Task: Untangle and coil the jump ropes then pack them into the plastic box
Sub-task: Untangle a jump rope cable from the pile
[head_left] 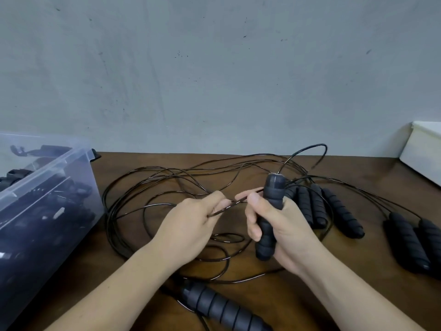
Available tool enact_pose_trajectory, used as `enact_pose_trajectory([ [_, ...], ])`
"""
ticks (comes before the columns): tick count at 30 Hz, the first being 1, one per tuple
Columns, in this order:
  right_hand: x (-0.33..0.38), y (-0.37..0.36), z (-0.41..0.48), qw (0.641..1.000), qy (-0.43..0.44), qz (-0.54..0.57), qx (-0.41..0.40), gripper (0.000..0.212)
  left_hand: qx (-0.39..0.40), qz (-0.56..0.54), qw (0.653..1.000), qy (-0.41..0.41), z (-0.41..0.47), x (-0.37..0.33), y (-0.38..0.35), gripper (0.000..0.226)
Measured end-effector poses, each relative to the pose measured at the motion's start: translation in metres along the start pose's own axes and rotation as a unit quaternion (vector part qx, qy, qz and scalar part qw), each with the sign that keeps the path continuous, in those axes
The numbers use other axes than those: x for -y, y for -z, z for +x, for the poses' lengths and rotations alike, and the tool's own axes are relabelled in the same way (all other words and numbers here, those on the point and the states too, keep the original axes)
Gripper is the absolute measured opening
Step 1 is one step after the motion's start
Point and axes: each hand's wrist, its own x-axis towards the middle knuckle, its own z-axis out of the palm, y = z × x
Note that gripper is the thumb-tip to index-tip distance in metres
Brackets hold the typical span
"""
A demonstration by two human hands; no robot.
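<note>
A tangle of thin black jump-rope cord (167, 180) lies looped on the brown table (372, 170). My right hand (284, 235) grips one black foam handle (270, 211) upright, its cord rising from the top. My left hand (188, 223) pinches a strand of cord just left of that handle. Another foam handle (222, 306) lies near the front edge between my forearms. Several more handles (317, 206) lie side by side to the right, and two (412, 244) lie farther right. The clear plastic box (47, 187) stands at the left and holds dark coiled ropes.
A grey wall runs behind the table. A white box-like object (424, 154) sits at the back right corner. Cord loops spread over most of the table's middle, reaching close to the plastic box's right wall.
</note>
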Motion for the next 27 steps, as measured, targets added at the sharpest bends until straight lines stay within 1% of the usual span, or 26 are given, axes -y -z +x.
enact_pose_trajectory([
  [2,-0.001,-0.004,-0.002,1.0,0.014,-0.013,0.02,0.051,-0.026,0.004,0.999,0.03,0.002,0.005,0.003,0.044],
  [4,0.0,-0.009,-0.003,0.999,0.03,-0.018,0.016,0.048,-0.033,0.047,0.996,0.065,0.004,0.009,0.004,0.04],
  [7,0.003,-0.009,-0.002,0.998,0.051,-0.015,-0.044,0.054,-0.024,0.098,0.986,0.134,0.006,0.016,0.002,0.028],
  [9,0.006,-0.008,0.0,0.994,0.042,0.003,-0.1,0.047,-0.017,0.13,0.979,0.158,0.006,0.018,0.003,0.027],
  [11,0.005,-0.008,0.0,0.993,0.017,0.007,-0.12,0.037,-0.004,0.149,0.975,0.165,0.006,0.016,0.005,0.027],
  [15,-0.008,-0.013,-0.001,0.992,-0.052,-0.04,-0.103,0.029,0.024,0.19,0.971,0.14,0.004,-0.003,-0.001,0.021],
  [18,-0.016,-0.018,-0.002,0.991,-0.063,-0.059,-0.099,0.029,0.038,0.192,0.977,0.082,0.001,-0.015,-0.009,0.012],
  [20,-0.017,-0.018,-0.003,0.991,-0.054,-0.062,-0.106,0.027,0.037,0.154,0.987,0.023,-0.004,-0.017,-0.014,0.009],
  [22,-0.015,-0.015,-0.003,0.991,-0.047,-0.059,-0.108,0.025,0.027,0.102,0.994,-0.004,-0.006,-0.015,-0.015,0.011],
  [24,-0.013,-0.012,-0.002,0.991,-0.042,-0.069,-0.11,0.022,0.009,0.06,0.998,-0.005,-0.004,-0.01,-0.015,0.016],
  [27,-0.006,-0.006,0.002,0.989,-0.031,-0.064,-0.134,0.018,-0.013,0.038,0.999,0.01,0.0,-0.001,-0.01,0.022],
])
